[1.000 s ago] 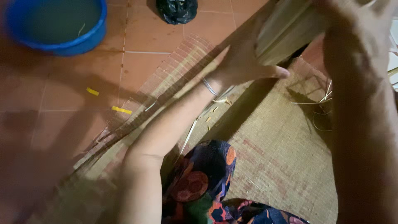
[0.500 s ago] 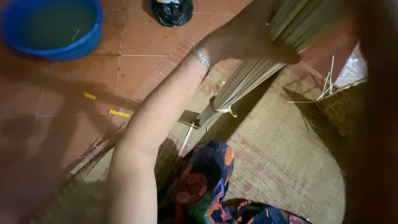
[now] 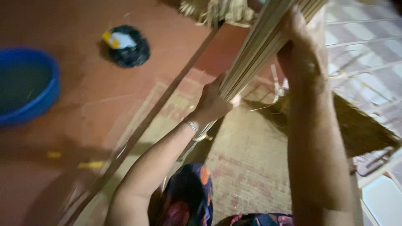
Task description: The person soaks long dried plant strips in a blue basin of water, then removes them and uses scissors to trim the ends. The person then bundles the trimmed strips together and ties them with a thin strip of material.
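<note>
A long bundle of pale reed strips slants from the upper right down toward my lap. My left hand, a thin bracelet on its wrist, grips the bundle low down. My right hand is wrapped around the same bundle higher up, near the top edge. The bundle's lower end is tied with a band just below my left wrist. The picture is blurred by motion.
A woven mat lies under me on a red tiled floor. A blue basin stands at the left, a black bag beyond it. Loose fibres lie at the top, a dark woven piece at the right.
The view has swung to the left and up. Both hands have kept hold of the bundle, which now stands steeper, and my left hand has slid lower along it.
</note>
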